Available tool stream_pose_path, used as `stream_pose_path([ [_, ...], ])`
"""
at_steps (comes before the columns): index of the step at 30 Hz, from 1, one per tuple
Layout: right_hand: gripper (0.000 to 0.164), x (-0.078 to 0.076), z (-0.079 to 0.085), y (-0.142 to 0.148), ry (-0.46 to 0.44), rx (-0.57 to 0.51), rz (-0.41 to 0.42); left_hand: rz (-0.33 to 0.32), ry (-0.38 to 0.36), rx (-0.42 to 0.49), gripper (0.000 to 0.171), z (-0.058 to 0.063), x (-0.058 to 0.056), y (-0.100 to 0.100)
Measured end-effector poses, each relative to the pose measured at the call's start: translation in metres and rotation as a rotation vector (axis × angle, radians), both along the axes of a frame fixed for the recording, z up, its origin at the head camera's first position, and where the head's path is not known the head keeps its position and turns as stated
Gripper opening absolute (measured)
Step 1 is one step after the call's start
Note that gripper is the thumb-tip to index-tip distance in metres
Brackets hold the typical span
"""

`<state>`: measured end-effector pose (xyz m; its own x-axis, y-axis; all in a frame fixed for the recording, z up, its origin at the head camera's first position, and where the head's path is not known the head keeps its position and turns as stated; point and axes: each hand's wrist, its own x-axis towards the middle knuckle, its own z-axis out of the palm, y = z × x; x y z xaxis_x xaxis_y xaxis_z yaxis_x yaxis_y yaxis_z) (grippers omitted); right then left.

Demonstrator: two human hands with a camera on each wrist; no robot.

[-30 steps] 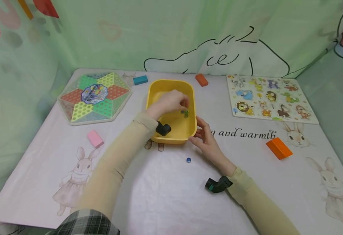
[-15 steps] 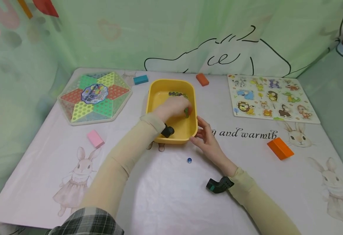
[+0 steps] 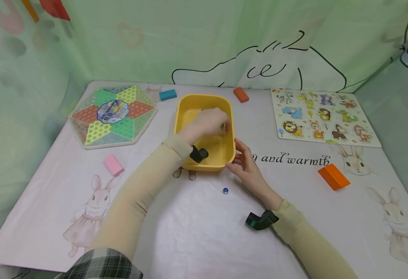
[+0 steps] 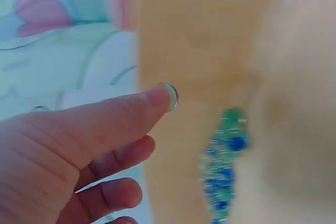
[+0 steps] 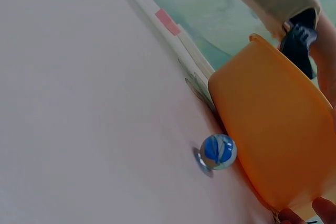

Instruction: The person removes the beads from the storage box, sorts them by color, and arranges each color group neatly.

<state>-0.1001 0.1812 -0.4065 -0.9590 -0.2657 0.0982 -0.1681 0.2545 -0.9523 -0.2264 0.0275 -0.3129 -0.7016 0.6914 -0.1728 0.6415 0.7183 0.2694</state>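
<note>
A person's two hands work at a yellow plastic basin point(image 3: 221, 152) in the middle of a white, rabbit-printed table point(image 3: 193, 228). The left hand point(image 3: 211, 121) reaches over the basin's left side and is inside it, toward the right wall. The left wrist view shows its thumb tip pressed to a small, clear, greenish marble point(image 4: 174, 98), held in a pinch, while the lower fingers bend loosely beneath; the index finger is hidden behind the thumb. A blurred cluster of green and blue marbles point(image 4: 223, 169) lies in the basin, apart from the pinched one. The right hand point(image 3: 248, 173) rests at the basin's near right corner, fingers loosely spread and touching the outside, thumb on the near side. A single blue-and-white marble point(image 3: 225, 190) sits on the table in front of that corner, near the right thumb. Both arms wear cream sleeves point(image 3: 148, 180), and a black device point(image 3: 261, 219) is strapped at each wrist. Behind the basin, a blue block point(image 3: 167, 95) lies to the left and a red-orange block point(image 3: 241, 95) to the right. Farther left are a hexagonal star-patterned game board point(image 3: 132, 112) and a pink block point(image 3: 113, 165); farther right are an animal picture board point(image 3: 324, 116) and a bright orange block point(image 3: 334, 176). A pale green curtain point(image 3: 137, 50) hangs behind the table.
</note>
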Motion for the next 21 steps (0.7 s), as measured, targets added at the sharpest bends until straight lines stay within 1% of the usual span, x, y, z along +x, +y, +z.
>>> stream_pose_path([
  [4, 0.073, 0.000, 0.001, 0.000, 0.002, -0.015, 0.005, -0.011, -0.038, 0.124, 0.011, 0.016, 0.008, -0.012],
  [6, 0.073, 0.000, 0.001, 0.000, 0.005, -0.024, 0.009, -0.021, -0.034, 0.182, 0.011, 0.021, 0.014, -0.019],
  [9, 0.072, 0.000, 0.000, 0.001, 0.004, -0.026, 0.008, -0.032, -0.024, 0.240, 0.015, 0.024, 0.024, -0.026],
  [12, 0.072, 0.000, 0.000, 0.001, 0.008, -0.027, 0.010, -0.043, -0.004, 0.256, 0.017, 0.025, 0.037, -0.032],
  [14, 0.072, 0.000, 0.000, 0.001, 0.012, -0.031, 0.010, -0.047, 0.018, 0.247, 0.019, 0.024, 0.047, -0.034],
  [18, 0.072, 0.000, 0.000, 0.001, 0.021, -0.040, 0.015, -0.056, 0.091, 0.246, 0.019, 0.018, 0.067, -0.038],
  [21, 0.072, -0.001, 0.000, 0.001, 0.033, -0.038, 0.023, -0.082, 0.144, 0.293, 0.019, 0.010, 0.084, -0.041],
])
